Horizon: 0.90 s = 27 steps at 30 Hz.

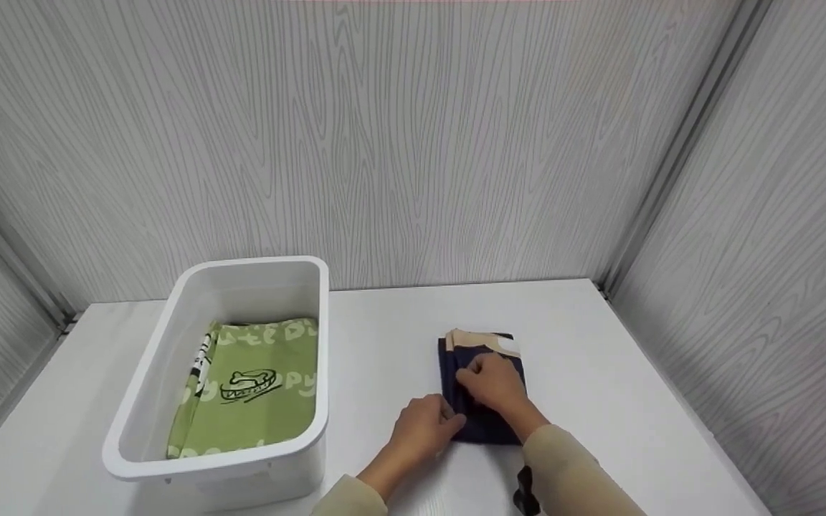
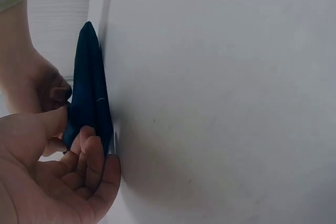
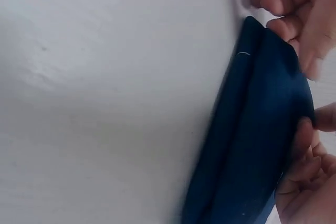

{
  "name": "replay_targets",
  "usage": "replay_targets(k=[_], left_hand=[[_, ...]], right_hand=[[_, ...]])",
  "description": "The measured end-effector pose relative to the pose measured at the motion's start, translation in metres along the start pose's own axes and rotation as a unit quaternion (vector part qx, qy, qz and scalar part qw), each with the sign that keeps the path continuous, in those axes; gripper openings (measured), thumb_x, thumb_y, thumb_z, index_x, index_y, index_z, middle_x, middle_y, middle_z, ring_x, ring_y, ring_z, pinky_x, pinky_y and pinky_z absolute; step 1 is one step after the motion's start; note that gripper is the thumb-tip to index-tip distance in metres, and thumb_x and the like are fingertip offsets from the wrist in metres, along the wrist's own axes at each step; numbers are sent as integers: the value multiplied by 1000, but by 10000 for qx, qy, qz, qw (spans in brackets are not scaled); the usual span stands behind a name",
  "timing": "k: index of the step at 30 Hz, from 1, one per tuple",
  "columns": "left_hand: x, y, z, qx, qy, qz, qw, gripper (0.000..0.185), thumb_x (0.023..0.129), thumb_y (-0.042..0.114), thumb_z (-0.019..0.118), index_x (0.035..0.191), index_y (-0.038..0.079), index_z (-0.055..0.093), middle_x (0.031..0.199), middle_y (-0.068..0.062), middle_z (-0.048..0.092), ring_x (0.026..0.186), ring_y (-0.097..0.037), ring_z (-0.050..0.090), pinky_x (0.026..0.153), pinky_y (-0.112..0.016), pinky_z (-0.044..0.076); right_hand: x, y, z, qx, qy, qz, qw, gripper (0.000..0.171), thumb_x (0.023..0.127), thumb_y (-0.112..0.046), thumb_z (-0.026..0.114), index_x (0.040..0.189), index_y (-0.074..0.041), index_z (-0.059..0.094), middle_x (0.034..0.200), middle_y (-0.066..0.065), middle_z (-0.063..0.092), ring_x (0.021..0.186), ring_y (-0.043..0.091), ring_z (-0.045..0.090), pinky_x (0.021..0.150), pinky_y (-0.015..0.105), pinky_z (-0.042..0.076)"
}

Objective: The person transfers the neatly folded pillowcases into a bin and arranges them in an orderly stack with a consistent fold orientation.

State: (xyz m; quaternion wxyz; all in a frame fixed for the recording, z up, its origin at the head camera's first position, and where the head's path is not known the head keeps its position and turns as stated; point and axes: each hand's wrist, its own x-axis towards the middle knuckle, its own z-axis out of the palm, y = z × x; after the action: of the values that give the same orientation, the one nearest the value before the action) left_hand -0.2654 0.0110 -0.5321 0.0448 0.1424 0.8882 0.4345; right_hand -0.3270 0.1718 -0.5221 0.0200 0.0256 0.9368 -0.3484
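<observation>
A folded navy cloth point(image 1: 488, 431) with a tan and white part at its far end lies on the white table. My left hand point(image 1: 419, 430) pinches its near left corner; in the left wrist view the thumb is on one side of the cloth point(image 2: 88, 93) and the fingers on the other. On the upper layer, my right hand point(image 1: 495, 383) pinches the fabric between thumb and fingers. The right wrist view shows the layered folds of the cloth point(image 3: 262, 114) side-on, with the right hand point(image 3: 310, 182) at its edge.
To the left stands a white plastic bin point(image 1: 216, 462). Inside it lies a folded green cloth point(image 1: 262, 423) with pale lettering and a black drawing. Grey wood-grain panels point(image 1: 413, 143) rise behind the table point(image 1: 377, 344) and on both sides.
</observation>
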Motion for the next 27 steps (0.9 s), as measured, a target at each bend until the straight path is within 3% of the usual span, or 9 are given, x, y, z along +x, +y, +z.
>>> replay_targets(k=[8, 11, 14, 17, 23, 27], left_hand=[[-2, -1, -4, -205, -333, -58, 9992, 13, 81, 10, 66, 72, 11, 58, 63, 5, 55, 56, -10, 49, 52, -24, 39], [-2, 1, -3, -193, -405, -196, 9988, 14, 78, 9, 67, 68, 11, 58, 60, 5, 55, 52, -10, 48, 50, -23, 38], [-2, 1, 0, -174, -516, -344, 9979, 20, 77, 9, 67, 61, 12, 56, 54, 6, 53, 48, -10, 46, 46, -23, 35], [-2, 2, 2, -76, -672, -545, 9962, 27, 78, 13, 67, 56, 15, 52, 50, 6, 50, 46, -10, 44, 44, -24, 33], [-4, 3, -3, 94, -847, -695, 9939, 30, 83, 16, 63, 58, 16, 46, 53, 5, 48, 49, -12, 41, 47, -26, 30], [-4, 3, -7, 103, -953, -637, 9934, 24, 85, 17, 63, 66, 13, 48, 58, 3, 48, 53, -13, 41, 50, -27, 30]], right_hand=[[1, -11, 12, -1063, -599, -466, 9914, 20, 87, -30, 66, 74, -16, 61, 66, -3, 58, 59, 14, 52, 53, 28, 39], [7, -15, 13, -1236, -476, -363, 9905, 29, 89, -39, 67, 76, -15, 60, 66, -2, 58, 60, 16, 53, 54, 30, 40], [15, -17, 16, -1260, -118, -292, 9915, 31, 89, -41, 70, 77, -15, 59, 68, -1, 58, 62, 17, 53, 56, 31, 40], [22, -16, 19, -1202, 54, -268, 9924, 25, 89, -31, 71, 75, -14, 59, 68, -1, 57, 61, 17, 52, 54, 30, 39], [28, -19, 24, -514, 394, -343, 9973, 19, 85, -19, 66, 68, -15, 58, 62, -3, 55, 57, 15, 52, 50, 28, 38], [27, -22, 28, -515, 218, -634, 9964, 14, 86, -19, 65, 75, -16, 58, 68, -3, 56, 61, 15, 52, 55, 29, 40]])
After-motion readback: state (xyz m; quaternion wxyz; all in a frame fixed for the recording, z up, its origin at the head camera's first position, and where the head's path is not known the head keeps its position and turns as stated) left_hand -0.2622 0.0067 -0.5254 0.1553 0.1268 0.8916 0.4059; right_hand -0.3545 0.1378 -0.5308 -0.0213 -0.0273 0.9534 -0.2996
